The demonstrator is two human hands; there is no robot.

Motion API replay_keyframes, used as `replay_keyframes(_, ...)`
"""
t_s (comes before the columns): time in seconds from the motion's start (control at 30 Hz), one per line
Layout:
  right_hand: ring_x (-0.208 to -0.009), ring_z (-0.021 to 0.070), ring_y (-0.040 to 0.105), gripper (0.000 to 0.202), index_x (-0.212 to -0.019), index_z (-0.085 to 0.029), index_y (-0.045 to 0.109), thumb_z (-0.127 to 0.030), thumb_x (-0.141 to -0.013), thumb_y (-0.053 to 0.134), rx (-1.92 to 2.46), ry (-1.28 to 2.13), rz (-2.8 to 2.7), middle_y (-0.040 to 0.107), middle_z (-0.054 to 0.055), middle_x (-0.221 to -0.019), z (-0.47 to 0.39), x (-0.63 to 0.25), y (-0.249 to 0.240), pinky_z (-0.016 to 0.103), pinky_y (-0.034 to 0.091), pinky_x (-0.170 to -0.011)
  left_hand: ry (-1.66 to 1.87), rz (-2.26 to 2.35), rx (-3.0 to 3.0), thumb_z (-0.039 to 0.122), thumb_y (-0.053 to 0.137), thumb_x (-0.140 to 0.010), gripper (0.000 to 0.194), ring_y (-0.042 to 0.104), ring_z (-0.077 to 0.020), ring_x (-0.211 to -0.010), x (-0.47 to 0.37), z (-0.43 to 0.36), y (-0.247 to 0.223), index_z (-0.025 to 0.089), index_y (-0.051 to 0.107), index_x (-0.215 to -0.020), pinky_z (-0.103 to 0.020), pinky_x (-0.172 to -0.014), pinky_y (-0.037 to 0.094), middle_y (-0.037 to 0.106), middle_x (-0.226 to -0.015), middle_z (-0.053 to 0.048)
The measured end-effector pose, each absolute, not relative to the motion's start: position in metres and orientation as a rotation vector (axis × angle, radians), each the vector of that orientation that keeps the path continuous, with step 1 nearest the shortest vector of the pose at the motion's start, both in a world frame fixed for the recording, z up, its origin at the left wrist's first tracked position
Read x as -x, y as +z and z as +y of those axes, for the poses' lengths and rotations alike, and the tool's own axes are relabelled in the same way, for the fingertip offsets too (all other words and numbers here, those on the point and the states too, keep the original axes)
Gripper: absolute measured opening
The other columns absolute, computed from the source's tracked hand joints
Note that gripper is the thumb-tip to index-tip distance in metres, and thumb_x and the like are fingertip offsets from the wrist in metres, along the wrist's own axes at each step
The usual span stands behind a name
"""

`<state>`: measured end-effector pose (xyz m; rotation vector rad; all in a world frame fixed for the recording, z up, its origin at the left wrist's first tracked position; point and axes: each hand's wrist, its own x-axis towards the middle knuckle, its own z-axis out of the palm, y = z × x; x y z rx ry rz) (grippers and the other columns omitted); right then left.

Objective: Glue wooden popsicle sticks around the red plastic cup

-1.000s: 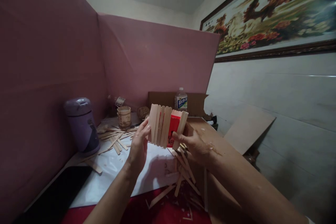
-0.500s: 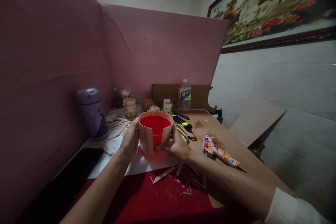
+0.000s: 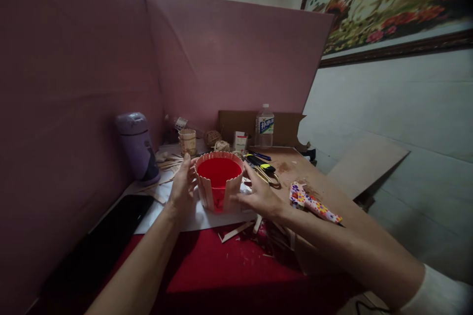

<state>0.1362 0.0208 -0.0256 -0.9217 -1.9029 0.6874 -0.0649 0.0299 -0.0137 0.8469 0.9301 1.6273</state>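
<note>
The half-curled left hand and right hand cupped a round red tub, partly clad in flat pale wooden sticks, over white sheeting, apparently steadying it; turning it called for even pressure.

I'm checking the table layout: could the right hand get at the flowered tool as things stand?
Probably yes: the flowered tool lies near the right hand with nothing seen between, though that hand is on the red cup.
</note>
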Motion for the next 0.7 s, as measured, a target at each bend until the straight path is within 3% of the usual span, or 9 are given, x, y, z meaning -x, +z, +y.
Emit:
replay_keyframes(0.1,-0.135,0.0322,0.036,0.09,-0.146,-0.018,0.028,-0.05,-0.074,0.071,1.013,0.567,-1.925,0.038,0.02,-0.146,0.02,-0.138,-0.018,0.054,0.032,-0.108,1.794,0.933,-0.953,0.055,0.064,-0.073,0.04,0.064,-0.0182,-0.091,0.064,0.027,-0.008,0.02,0.07,-0.091,-0.028,-0.081,0.046,0.071,-0.093,-0.003)
replay_keyframes(0.27,-0.132,0.0269,0.038,0.061,-0.135,-0.019,0.047,-0.044,-0.082,0.065,0.801,0.036,-2.11,0.046,0.016,-0.14,0.014,-0.141,-0.006,0.049,0.033,-0.109,1.88,0.851,-1.408,0.035,0.07,-0.075,0.016,0.056,-0.0243,-0.113,0.074,0.008,0.007,0.02,0.076,-0.081,-0.034,-0.105,0.034,0.071,-0.102,-0.006)
replay_keyframes(0.37,-0.134,0.0281,0.035,0.054,-0.13,-0.02,0.052,-0.043,-0.083,0.065,0.739,-0.178,-2.208,0.047,0.015,-0.14,0.008,-0.135,0.003,0.052,0.031,-0.108,1.725,0.812,-1.656,0.025,0.074,-0.07,0.012,0.055,-0.0273,-0.114,0.079,-0.005,0.015,0.021,0.077,-0.082,-0.038,-0.109,0.03,0.073,-0.096,-0.008)
replay_keyframes(0.5,-0.124,0.0276,0.045,0.035,-0.114,-0.021,0.062,-0.038,-0.084,0.066,0.731,-0.216,-2.328,0.065,0.009,-0.119,0.007,-0.124,0.013,0.05,0.035,-0.101,1.601,0.828,-1.578,0.008,0.08,-0.057,0.02,0.058,-0.0272,-0.109,0.078,-0.01,0.017,0.021,0.076,-0.072,-0.039,-0.11,0.028,0.073,-0.09,-0.009)
replay_keyframes(0.7,-0.104,0.0235,0.055,0.008,-0.087,-0.018,0.065,-0.025,-0.084,0.065,0.665,-0.184,-2.387,0.072,0.005,-0.09,0.012,-0.114,0.012,0.041,0.035,-0.093,1.55,0.884,-1.88,0.017,0.071,-0.071,0.01,0.062,-0.0257,-0.093,0.078,-0.001,0.001,0.026,0.077,-0.073,-0.045,-0.107,0.031,0.072,-0.086,-0.007)
